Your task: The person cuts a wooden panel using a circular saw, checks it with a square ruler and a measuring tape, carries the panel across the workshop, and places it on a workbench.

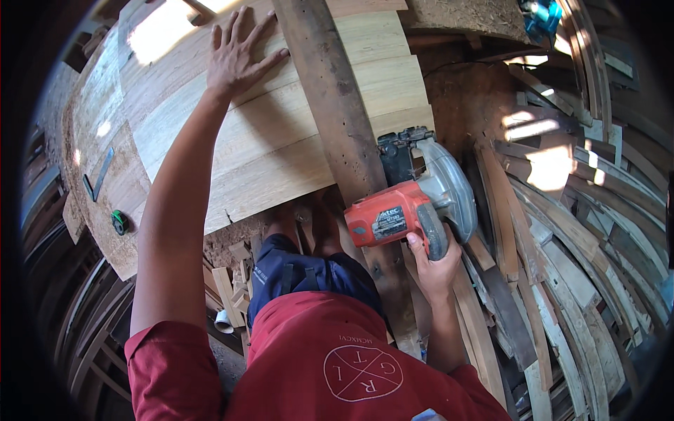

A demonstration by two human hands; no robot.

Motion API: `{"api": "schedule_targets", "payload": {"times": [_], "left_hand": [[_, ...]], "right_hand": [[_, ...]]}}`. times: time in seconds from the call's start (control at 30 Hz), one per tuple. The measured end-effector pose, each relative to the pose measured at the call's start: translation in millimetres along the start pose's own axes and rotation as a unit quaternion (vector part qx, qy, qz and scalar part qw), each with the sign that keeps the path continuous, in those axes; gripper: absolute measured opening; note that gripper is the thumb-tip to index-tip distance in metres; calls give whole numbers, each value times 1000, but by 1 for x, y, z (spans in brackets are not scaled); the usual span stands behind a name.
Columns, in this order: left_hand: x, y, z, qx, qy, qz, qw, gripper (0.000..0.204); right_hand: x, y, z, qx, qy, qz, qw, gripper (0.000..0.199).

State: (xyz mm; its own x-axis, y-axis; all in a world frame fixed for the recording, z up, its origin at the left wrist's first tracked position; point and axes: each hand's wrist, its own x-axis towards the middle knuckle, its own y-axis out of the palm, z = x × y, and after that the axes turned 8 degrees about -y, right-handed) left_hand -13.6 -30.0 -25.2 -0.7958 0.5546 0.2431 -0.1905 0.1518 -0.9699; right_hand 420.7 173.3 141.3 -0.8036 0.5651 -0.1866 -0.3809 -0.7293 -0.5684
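Right grip round red saw, silver guard

Plank on panel; saw over plank's right edge; tape measure left.

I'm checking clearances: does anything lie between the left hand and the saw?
Yes: the long dark plank lies across the pale panel, between the left hand and the saw. Nothing visible separates the right hand from the saw, which it grips.
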Motion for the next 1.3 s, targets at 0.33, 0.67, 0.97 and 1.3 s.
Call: {"api": "schedule_targets", "payload": {"times": [0.33,0.67,0.97,1.3], "left_hand": [[11,-39,-10,-71,-50,154,984,94],[12,-33,-9,-65,-39,135,988,93],[5,-29,-13,-22,-17,68,997,79],[0,-3,-3,-5,-9,16,1000,83]], "right_hand": [[6,-1,4,-22,-1,14,1000,23],[13,1,3,-31,0,20,999,24],[26,7,9,-18,-2,19,1000,23],[40,15,10,6,20,20,1000,23]]}}
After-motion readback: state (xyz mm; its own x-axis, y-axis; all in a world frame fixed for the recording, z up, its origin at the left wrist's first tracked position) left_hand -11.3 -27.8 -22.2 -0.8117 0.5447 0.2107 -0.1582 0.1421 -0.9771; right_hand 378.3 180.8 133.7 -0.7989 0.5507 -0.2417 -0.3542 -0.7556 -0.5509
